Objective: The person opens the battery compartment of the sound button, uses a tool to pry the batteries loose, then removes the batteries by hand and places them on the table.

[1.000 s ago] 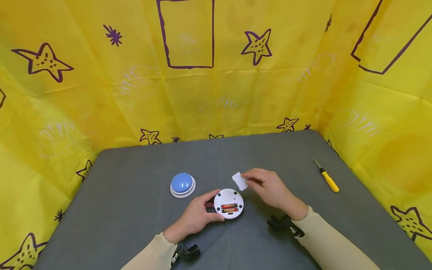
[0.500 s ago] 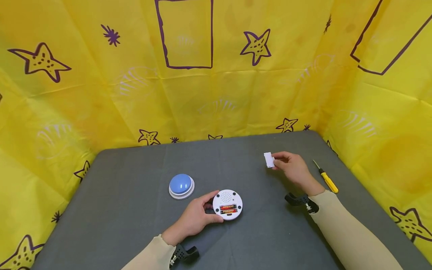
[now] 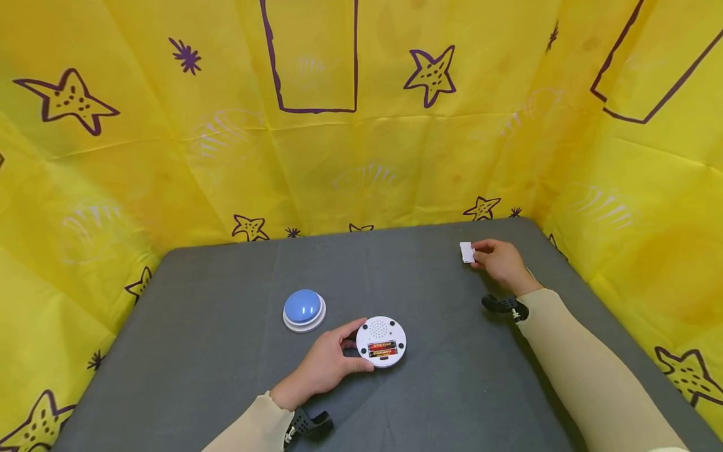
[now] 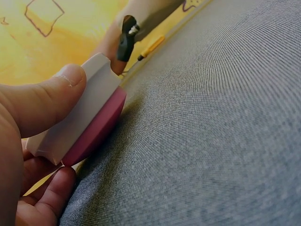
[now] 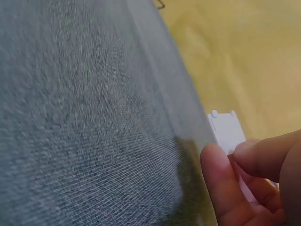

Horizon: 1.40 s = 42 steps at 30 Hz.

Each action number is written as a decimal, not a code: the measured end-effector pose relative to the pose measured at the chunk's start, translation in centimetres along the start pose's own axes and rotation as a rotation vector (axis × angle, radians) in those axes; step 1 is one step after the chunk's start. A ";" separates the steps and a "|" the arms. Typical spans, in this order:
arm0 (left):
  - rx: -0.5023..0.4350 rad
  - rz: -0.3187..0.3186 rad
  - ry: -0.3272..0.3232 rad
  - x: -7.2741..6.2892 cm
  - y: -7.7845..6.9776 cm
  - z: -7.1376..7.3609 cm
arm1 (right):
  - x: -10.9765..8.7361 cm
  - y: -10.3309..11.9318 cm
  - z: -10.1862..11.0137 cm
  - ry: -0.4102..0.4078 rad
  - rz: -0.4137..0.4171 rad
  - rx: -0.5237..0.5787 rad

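Note:
My left hand (image 3: 327, 361) grips a round white push-button device (image 3: 381, 341) by its left edge, underside up. Two red and black batteries (image 3: 383, 349) show in its uncovered compartment, below a patch of speaker holes. The left wrist view shows its pink dome (image 4: 99, 127) facing down at the table. At the table's far right, my right hand (image 3: 503, 265) pinches a small white battery cover (image 3: 467, 252) between thumb and fingers. In the right wrist view clips stand out along the end of the cover (image 5: 226, 129), close over the cloth.
A second push button with a blue dome (image 3: 302, 307) stands upright to the left of the held one. A yellow and black screwdriver (image 3: 551, 304) lies near the right edge of the grey table (image 3: 226, 376). Yellow patterned curtains (image 3: 316, 169) enclose the back and sides.
My right hand has carried the battery cover away from the device, toward the back right of the table, and lowered it there. The left hand and its device stay nearly still.

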<state>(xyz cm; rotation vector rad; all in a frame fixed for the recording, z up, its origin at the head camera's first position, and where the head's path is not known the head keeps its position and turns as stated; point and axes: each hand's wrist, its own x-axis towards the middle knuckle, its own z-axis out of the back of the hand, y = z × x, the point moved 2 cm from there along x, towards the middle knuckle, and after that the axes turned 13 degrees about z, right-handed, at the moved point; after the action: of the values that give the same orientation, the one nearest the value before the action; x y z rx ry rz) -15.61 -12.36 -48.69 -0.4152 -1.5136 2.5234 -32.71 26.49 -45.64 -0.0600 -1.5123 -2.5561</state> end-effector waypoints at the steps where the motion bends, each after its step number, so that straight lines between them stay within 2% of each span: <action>1: 0.001 0.000 0.000 0.0 0.0 0.0 | 0.1 -0.1 0.0 0.000 -0.008 -0.006; 11: -0.014 -0.002 0.001 0.0 -0.1 -0.1 | 1.1 -1.2 -0.2 -0.016 -0.049 -0.075; 17: -0.019 -0.001 0.008 0.0 -0.3 0.1 | 1.3 -1.2 0.0 0.008 -0.070 -0.125; 25: -0.018 0.001 0.012 0.0 -0.4 0.0 | 1.5 -1.1 -0.2 0.036 -0.027 -0.210; 42: -0.010 0.011 0.017 0.0 -0.4 0.1 | 1.8 -0.6 -1.4 0.071 0.026 -0.244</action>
<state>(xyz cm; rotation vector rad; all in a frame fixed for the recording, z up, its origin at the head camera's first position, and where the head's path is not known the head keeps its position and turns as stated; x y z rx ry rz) -15.59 -12.24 -48.32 -0.4467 -1.5231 2.5148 -34.51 25.29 -46.64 -0.0187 -1.1619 -2.6770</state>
